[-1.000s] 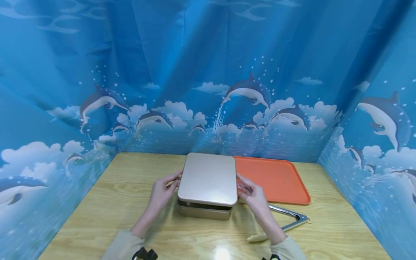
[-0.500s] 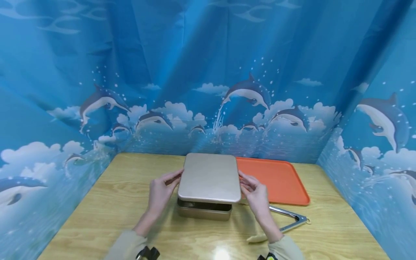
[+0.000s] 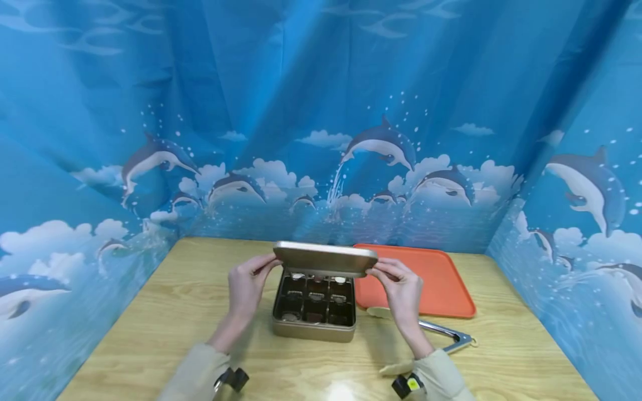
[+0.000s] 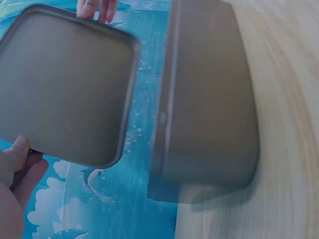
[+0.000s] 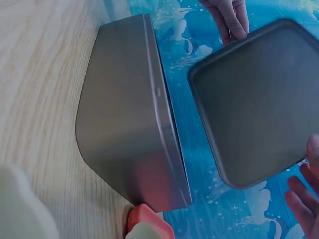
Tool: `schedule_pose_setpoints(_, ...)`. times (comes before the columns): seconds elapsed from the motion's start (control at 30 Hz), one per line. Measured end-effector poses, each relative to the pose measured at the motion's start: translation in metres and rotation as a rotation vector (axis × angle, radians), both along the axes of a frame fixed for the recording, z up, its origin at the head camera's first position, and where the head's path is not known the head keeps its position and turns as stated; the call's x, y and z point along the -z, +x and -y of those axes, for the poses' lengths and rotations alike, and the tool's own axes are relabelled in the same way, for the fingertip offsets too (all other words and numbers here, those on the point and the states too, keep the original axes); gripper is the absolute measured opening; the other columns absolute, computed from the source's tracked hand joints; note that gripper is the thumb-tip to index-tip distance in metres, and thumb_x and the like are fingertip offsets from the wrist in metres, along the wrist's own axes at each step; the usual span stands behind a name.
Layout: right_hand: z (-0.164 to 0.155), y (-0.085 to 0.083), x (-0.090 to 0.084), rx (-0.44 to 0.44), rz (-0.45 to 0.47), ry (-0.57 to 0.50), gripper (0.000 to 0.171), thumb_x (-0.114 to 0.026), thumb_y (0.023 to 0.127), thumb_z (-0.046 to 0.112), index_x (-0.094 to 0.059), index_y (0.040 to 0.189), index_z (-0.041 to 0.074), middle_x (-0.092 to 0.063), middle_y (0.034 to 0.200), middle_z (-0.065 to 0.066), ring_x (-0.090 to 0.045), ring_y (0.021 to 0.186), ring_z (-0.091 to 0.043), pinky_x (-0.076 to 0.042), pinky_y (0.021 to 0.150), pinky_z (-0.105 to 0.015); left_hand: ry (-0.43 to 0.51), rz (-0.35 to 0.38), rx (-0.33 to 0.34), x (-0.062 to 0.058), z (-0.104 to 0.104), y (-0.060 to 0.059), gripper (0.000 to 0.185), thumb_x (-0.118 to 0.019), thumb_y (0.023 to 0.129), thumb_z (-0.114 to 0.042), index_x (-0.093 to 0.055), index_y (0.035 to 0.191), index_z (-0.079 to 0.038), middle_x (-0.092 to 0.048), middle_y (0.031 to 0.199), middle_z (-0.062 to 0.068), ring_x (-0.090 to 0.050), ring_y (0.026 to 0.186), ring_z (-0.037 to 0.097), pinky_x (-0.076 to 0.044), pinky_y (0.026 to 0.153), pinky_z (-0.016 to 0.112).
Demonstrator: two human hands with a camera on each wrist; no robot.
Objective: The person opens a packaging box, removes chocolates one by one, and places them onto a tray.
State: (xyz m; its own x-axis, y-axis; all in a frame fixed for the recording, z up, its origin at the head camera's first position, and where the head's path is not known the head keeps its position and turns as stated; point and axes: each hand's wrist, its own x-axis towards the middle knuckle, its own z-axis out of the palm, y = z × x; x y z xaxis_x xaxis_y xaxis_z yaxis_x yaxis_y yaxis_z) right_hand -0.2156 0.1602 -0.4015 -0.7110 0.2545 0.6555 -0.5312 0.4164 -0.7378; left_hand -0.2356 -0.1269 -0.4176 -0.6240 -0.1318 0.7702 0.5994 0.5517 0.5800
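Observation:
A square metal tin (image 3: pixel 313 332) stands uncovered on the table in the head view. Inside is a dark divided insert (image 3: pixel 316 297) with several compartments, holding small dark pieces too small to make out. Above its far side the tin's lid (image 3: pixel 326 262) is raised and tilted, underside toward me. My left hand (image 3: pixel 244 287) pinches the lid's left edge between thumb and fingers. On the opposite edge, my right hand (image 3: pixel 405 289) pinches it likewise. Both wrist views show the lid's plain underside (image 4: pixel 70 84) well apart from the tin wall (image 5: pixel 119 99).
An orange tray (image 3: pixel 426 278) lies behind and right of the tin. Metal tongs (image 3: pixel 461 340) with cream tips rest at the right, partly under my right forearm. A blue dolphin-print curtain (image 3: pixel 321 139) closes off the table's back and sides.
The lid has gone from lying almost level over the tin to lifted and tipped up toward the back, uncovering the compartments. Both hands have risen slightly with it.

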Motion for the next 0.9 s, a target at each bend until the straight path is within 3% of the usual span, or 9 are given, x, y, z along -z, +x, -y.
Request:
schedule_pose_setpoints(0.13, -0.003, -0.002, 0.003, -0.015, 0.067, -0.019, 0.013, -0.084, 0.077, -0.001, -0.08, 0.089, -0.002, -0.077, 0.085, -0.017, -0.067, 0.07, 0.009, -0.056, 0.063, -0.011, 0.045, 0.066, 0.029, -0.006, 0.002, -0.003, 0.017, -0.082, 0.081, -0.006, -0.081, 0.097, -0.004, -0.078, 0.093, 0.012, -0.077, 0.077, 0.026, -0.057, 0.07, 0.011)
schedule_pose_setpoints(0.37, -0.007, -0.013, 0.011, -0.151, 0.275, -0.167, 0.024, -0.078, 0.091, 0.015, -0.076, 0.106, -0.004, -0.076, 0.096, -0.021, -0.072, 0.068, -0.006, -0.064, 0.065, -0.03, 0.246, 0.388, 0.195, -0.013, -0.001, -0.007, 0.02, -0.074, 0.092, -0.01, -0.077, 0.107, 0.002, -0.076, 0.101, 0.02, -0.077, 0.077, 0.023, -0.062, 0.071, 0.023)
schedule_pose_setpoints(0.5, -0.007, -0.016, 0.014, -0.197, 0.415, -0.228, 0.031, -0.074, 0.094, 0.019, -0.073, 0.117, -0.003, -0.075, 0.103, -0.019, -0.071, 0.07, -0.01, -0.064, 0.061, -0.031, 0.328, 0.545, 0.243, -0.01, -0.003, -0.012, 0.023, -0.071, 0.095, -0.007, -0.073, 0.113, 0.007, -0.073, 0.108, 0.028, -0.076, 0.076, 0.023, -0.064, 0.071, 0.029)
schedule_pose_setpoints(0.77, -0.009, -0.013, 0.019, -0.272, 0.663, -0.23, 0.043, -0.063, 0.101, 0.011, -0.055, 0.142, -0.002, -0.063, 0.122, -0.023, -0.07, 0.084, -0.014, -0.064, 0.062, -0.033, 0.328, 0.725, 0.279, 0.001, 0.001, -0.018, 0.03, -0.069, 0.096, -0.007, -0.068, 0.123, 0.007, -0.071, 0.107, 0.024, -0.072, 0.077, 0.018, -0.063, 0.071, 0.027)
schedule_pose_setpoints(0.9, -0.012, -0.01, 0.021, -0.335, 0.733, -0.227, 0.046, -0.055, 0.104, 0.007, -0.046, 0.149, -0.002, -0.055, 0.134, -0.026, -0.068, 0.094, -0.019, -0.064, 0.066, -0.033, 0.371, 0.769, 0.318, 0.003, 0.003, -0.017, 0.034, -0.068, 0.097, -0.007, -0.065, 0.127, 0.008, -0.069, 0.112, 0.024, -0.071, 0.085, 0.017, -0.063, 0.076, 0.029)
